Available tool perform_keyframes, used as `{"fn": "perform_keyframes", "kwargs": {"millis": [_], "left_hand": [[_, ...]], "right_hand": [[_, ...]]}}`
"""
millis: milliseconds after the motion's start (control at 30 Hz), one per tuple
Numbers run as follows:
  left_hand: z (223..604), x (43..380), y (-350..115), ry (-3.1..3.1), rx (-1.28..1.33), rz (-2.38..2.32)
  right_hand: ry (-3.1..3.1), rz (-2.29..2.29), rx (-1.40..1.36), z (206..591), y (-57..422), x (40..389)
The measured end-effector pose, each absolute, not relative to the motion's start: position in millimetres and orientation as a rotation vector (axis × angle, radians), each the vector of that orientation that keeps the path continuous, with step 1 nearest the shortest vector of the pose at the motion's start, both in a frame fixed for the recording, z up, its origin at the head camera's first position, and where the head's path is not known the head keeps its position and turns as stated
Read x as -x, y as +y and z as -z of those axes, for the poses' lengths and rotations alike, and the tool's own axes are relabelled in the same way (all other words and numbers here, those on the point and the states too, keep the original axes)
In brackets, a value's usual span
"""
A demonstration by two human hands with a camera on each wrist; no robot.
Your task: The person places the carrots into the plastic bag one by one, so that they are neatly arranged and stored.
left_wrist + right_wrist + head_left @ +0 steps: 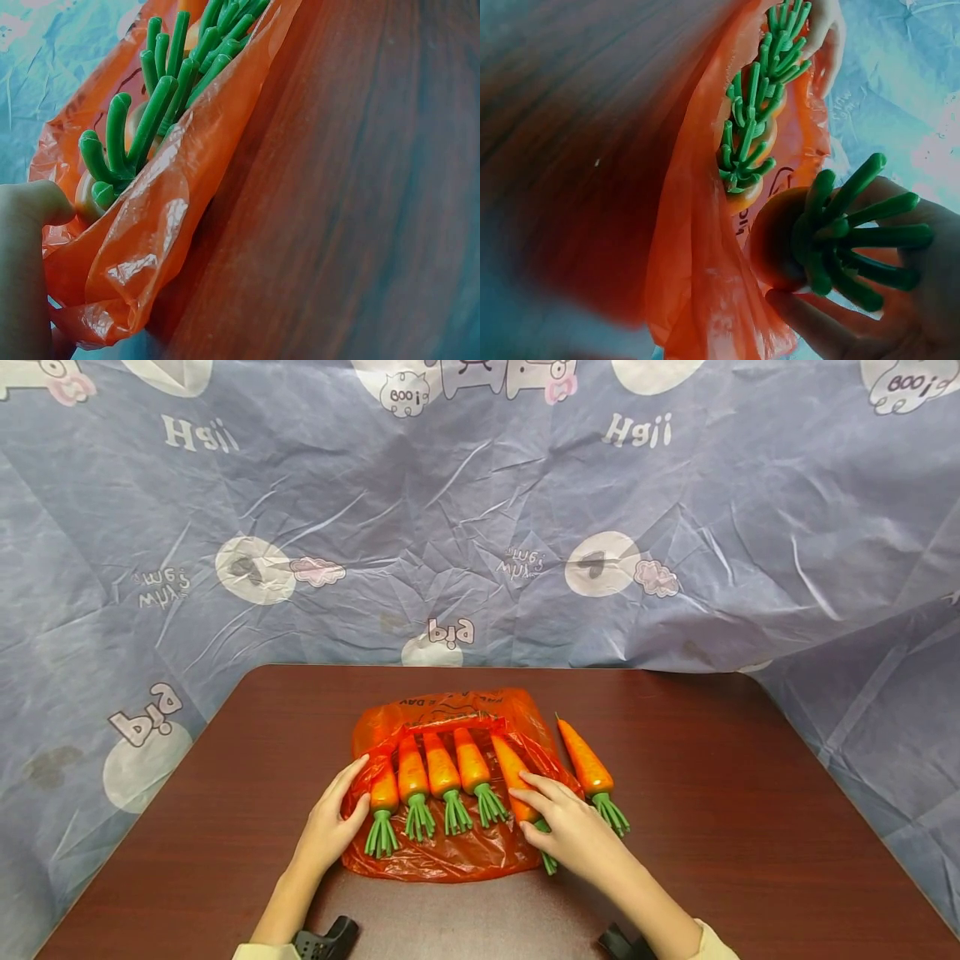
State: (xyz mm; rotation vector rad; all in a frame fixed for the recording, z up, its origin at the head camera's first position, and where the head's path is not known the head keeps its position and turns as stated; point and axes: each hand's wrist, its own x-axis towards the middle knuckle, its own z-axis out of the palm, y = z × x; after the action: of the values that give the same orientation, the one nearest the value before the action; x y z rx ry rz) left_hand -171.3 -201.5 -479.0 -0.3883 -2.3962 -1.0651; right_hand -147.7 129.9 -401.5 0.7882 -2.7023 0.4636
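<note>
An orange-red plastic bag (pixel 457 865) lies on the table with its mouth facing me. Several glossy carrots (pixel 442 766) with stubby green stalks lie side by side in it, tips inward. My left hand (pixel 330 818) holds the bag's left edge, its thumb (pixel 52 204) at the mouth beside the leftmost carrot. With my right hand (pixel 576 828) I grip another carrot (pixel 508 762), tip inside the right part of the mouth. Its stalks (pixel 855 232) stick out toward me, partly hidden by the hand in the head view.
One more carrot (pixel 585 757) lies on the table right of the bag, stalks toward me, close to my right hand. The dark brown table (pixel 735 793) extends to both sides. A grey-blue printed cloth (pixel 465 510) hangs behind it.
</note>
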Motion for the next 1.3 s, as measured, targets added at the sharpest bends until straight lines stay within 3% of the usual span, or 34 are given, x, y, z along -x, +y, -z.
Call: {"fn": "perform_keyframes", "kwargs": {"millis": [1300], "left_hand": [[478.8,171.6,-202.2,-2.420,0.367,1.057]], "right_hand": [[-2.688,-0.134,-0.795,425.7,84.5,208.6]]}}
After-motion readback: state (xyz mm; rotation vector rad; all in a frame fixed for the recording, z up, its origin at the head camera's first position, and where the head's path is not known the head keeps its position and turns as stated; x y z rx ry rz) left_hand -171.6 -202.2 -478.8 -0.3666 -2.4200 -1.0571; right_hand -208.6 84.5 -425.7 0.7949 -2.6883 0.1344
